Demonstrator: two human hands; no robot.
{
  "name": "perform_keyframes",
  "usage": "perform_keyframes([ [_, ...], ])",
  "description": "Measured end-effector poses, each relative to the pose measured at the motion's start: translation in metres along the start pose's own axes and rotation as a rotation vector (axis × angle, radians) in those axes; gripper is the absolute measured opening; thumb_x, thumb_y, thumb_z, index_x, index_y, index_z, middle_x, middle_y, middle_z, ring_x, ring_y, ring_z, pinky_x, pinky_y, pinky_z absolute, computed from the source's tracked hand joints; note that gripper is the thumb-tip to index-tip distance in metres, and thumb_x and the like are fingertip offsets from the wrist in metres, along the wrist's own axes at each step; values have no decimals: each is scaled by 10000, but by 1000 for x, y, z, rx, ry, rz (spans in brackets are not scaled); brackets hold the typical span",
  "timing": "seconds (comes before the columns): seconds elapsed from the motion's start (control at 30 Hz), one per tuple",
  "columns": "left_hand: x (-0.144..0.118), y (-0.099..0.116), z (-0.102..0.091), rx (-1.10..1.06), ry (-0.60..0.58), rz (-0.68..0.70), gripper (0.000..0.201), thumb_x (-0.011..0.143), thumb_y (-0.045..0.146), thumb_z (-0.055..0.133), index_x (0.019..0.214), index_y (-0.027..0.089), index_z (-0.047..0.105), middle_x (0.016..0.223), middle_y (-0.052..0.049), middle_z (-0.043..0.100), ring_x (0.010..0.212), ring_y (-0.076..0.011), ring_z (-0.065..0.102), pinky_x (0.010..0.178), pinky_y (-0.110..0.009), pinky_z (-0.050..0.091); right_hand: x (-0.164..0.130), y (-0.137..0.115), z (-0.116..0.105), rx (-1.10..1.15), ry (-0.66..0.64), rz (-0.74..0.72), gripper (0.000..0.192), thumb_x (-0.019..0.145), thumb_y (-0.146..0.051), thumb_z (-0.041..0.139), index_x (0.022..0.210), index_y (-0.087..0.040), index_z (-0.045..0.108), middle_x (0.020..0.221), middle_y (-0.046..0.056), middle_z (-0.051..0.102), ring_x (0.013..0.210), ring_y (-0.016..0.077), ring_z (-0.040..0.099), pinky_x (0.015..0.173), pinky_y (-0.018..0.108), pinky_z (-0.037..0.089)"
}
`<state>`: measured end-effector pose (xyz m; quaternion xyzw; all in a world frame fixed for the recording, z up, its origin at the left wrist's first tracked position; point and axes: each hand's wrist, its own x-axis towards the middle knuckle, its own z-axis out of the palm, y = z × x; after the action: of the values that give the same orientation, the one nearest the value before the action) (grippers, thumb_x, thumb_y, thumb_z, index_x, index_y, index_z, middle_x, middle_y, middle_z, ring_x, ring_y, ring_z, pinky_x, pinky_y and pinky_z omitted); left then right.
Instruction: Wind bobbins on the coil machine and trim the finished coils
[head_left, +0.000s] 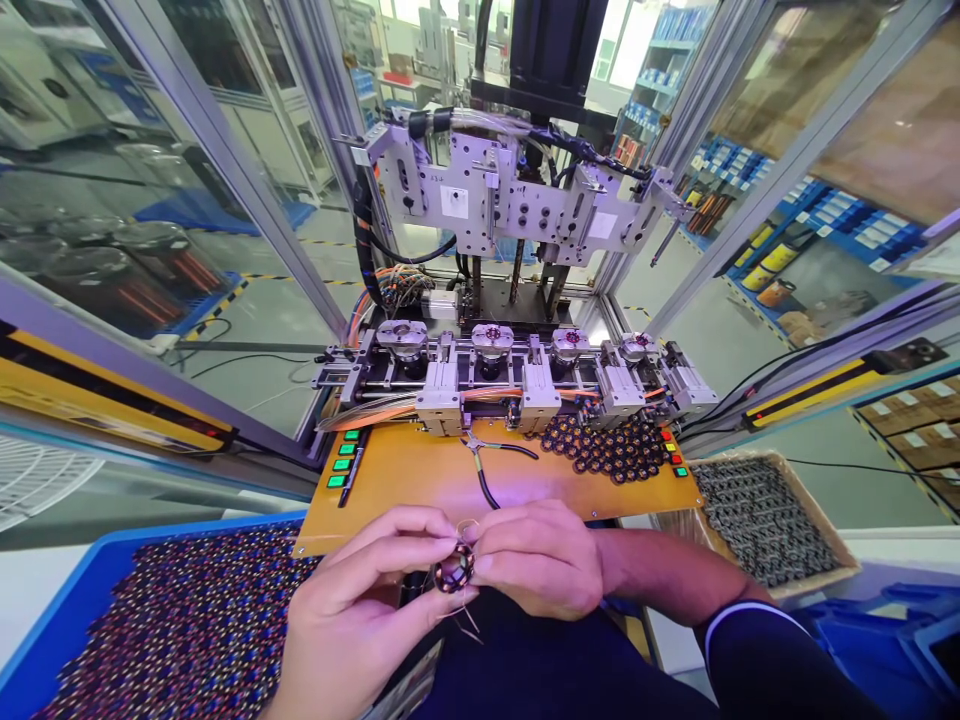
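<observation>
Between both hands, just in front of the orange worktop (405, 480), is a small ring-shaped wound motor stator (453, 570) with thin copper wire ends sticking out above and below. My left hand (367, 590) closes thumb and fingers round its left side. My right hand (532, 560) pinches at its right edge, near the wire; whether the fingertips hold the wire or the ring itself is partly hidden. Beyond the hands, a pair of cutting pliers (480, 465) lies with handles spread. A dark pen (351, 475) rests by the green buttons (341, 464).
Many similar rings (607, 450) lie on the worktop's right. A winding machine (487, 390) with several round fixtures stands behind. A blue tray (82, 600) of wound parts is at left, a carton (832, 540) of grey parts at right. Yellow light-curtain posts (112, 390) flank the station.
</observation>
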<state>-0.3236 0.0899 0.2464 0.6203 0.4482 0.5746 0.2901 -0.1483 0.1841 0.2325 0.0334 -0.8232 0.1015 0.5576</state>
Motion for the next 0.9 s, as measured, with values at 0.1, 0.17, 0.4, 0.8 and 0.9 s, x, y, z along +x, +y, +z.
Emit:
perform_keyframes([
  [0.1, 1, 0, -1, -2, -19, 0, 310, 749, 101, 787, 993, 276, 710, 951, 20, 695, 848, -112, 703, 725, -180, 597, -1, 0, 0, 24, -25, 5, 103, 897, -75, 569, 921, -33, 659, 810, 120, 718, 924, 180, 730, 833, 243, 625],
  [0.17, 2, -1, -1, 4, -22, 0, 314, 745, 101, 789, 994, 275, 709, 961, 18, 694, 859, -113, 703, 738, -182, 595, -2, 1, -2, 37, -29, -2, 101, 893, -67, 570, 914, -32, 662, 807, 121, 719, 922, 188, 733, 818, 243, 625],
  [0.4, 1, -1, 0, 6, -16, -7, 293, 754, 115, 785, 984, 279, 710, 953, 25, 693, 846, -106, 704, 743, -172, 588, 4, 4, -8, 59, -76, -65, 226, 945, -93, 468, 876, -24, 671, 795, 125, 716, 919, 221, 740, 809, 262, 630],
  [0.8, 0, -1, 3, -12, 20, -38, 324, 737, 121, 799, 984, 318, 730, 957, 37, 695, 849, -102, 700, 746, -161, 590, -1, 1, 1, 19, 1, -43, 158, 931, -81, 512, 877, -45, 657, 764, 112, 716, 916, 204, 741, 772, 238, 631],
  [0.9, 0, 0, 3, -50, 31, -71, 319, 719, 125, 813, 961, 318, 738, 946, 34, 701, 843, -107, 707, 737, -164, 595, 0, -1, 3, 14, 31, -13, 110, 912, -64, 543, 901, -40, 650, 770, 116, 718, 905, 198, 741, 781, 237, 630],
])
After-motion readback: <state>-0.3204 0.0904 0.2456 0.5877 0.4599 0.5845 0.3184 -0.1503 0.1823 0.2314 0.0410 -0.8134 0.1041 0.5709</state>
